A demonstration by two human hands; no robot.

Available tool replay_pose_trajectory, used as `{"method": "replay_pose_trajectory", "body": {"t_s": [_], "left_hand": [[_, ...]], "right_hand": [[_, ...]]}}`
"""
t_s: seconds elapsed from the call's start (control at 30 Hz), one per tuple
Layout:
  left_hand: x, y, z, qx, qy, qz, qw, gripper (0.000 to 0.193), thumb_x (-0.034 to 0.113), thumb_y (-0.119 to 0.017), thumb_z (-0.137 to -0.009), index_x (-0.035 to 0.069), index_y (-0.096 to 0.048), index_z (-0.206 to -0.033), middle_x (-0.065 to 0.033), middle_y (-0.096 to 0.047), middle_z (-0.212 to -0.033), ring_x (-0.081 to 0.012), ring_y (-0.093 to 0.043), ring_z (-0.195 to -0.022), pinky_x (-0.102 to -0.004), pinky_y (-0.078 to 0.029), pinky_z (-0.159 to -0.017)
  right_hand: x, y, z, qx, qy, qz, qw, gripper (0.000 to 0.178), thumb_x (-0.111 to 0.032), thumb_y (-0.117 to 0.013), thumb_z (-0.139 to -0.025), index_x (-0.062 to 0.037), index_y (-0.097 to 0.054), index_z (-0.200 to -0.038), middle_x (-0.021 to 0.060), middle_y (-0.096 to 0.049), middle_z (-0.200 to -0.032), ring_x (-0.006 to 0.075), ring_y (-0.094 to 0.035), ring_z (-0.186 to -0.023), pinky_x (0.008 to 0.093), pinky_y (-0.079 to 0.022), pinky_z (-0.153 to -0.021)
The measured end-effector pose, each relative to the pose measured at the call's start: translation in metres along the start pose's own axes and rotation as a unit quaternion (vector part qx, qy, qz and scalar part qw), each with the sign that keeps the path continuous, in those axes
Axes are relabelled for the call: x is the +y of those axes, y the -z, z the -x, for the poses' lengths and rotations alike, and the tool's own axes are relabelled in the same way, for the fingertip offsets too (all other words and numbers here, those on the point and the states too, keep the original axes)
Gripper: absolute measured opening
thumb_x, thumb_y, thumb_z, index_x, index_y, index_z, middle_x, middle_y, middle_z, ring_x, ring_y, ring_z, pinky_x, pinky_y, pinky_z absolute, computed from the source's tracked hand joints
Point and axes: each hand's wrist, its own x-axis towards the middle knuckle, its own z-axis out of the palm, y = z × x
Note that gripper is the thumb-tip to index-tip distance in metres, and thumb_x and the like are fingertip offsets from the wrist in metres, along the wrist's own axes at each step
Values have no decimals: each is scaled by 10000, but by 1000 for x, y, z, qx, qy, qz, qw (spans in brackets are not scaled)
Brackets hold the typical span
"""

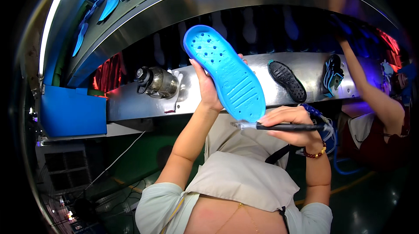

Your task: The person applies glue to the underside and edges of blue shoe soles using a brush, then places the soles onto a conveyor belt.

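A bright blue shoe sole [231,75] is held up in front of me, its holed end at the upper left and its ridged end toward me. My left hand [210,86] grips its left edge, the thumb along the side and fingertips showing past the far edge. Near the sole's lower end, my right hand [293,122] is closed around a black-handled tool [288,127] with a pale, whitish tip pointing left. The right fingertips touch or lie very close to the sole's lower edge; I cannot tell which.
On the metal ledge stand a dark transparent jug [159,82], a black sole [286,80] and a black-and-blue shoe [332,76]. A conveyor [144,7] carrying blue soles curves above. At the right, another person's arm [371,81] reaches toward the dark rack of soles.
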Motion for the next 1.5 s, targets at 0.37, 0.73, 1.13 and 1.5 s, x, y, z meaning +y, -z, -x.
{"method": "replay_pose_trajectory", "body": {"t_s": [0.37,0.73,1.13,1.5], "left_hand": [[10,-27,-10,-43,-15,-47,998,867,720,-219,-771,15,-363,-1255,-197,-490,-1169,-301,-521,-1036,-433,-434,-890],[-27,-16,14,-19,26,-42,999,632,481,-253,-889,2,-326,-1295,-205,-443,-1238,-349,-486,-1087,-528,-364,-935],[-4,-26,0,-29,86,4,996,545,411,-305,-904,-23,-426,-1210,-193,-526,-1145,-304,-551,-1013,-438,-440,-881],[14,-36,11,41,396,-272,876,457,320,-530,-849,-19,-489,-1153,-151,-567,-1062,-198,-584,-918,-326,-471,-814]], "right_hand": [[32,0,12,152,-86,-239,955,171,13,-589,-729,30,-601,-899,201,-577,-1027,238,-565,-961,316,-423,-869],[2,-24,3,168,-62,-228,957,167,31,-597,-751,57,-596,-917,154,-627,-946,161,-598,-865,254,-461,-785],[-17,4,-19,2,-29,-8,1000,177,27,-637,-703,27,-626,-880,126,-649,-876,175,-625,-802,261,-485,-731],[-20,33,-19,-198,-31,89,976,204,11,-656,-688,1,-627,-890,137,-647,-901,247,-629,-865,314,-500,-743]]}}
